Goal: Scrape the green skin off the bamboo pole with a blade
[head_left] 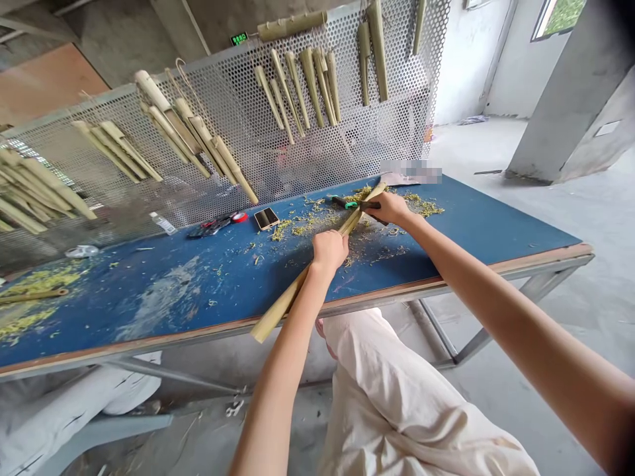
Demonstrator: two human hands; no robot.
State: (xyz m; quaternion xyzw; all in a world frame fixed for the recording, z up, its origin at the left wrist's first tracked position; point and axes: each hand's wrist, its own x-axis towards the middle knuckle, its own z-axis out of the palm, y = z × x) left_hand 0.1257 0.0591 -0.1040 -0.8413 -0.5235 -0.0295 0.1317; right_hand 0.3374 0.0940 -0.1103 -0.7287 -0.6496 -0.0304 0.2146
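A long pale bamboo stick (285, 305) lies slanted across the blue tabletop (173, 284), its near end jutting past the front edge. My left hand (329, 251) is closed around the middle of the stick. My right hand (389, 208) is closed on a dark-handled scraping tool (370, 205) pressed against the stick's far part. Green and yellow shavings (307, 225) are strewn about both hands.
Behind the table stands a perforated metal panel (258, 145) hung with several cut bamboo pieces. A phone (266, 218), a red tape roll (239, 217), dark scissors-like tools (211, 227) and a green-handled tool (344, 202) lie at the back. Another bamboo stick (34, 295) rests far left.
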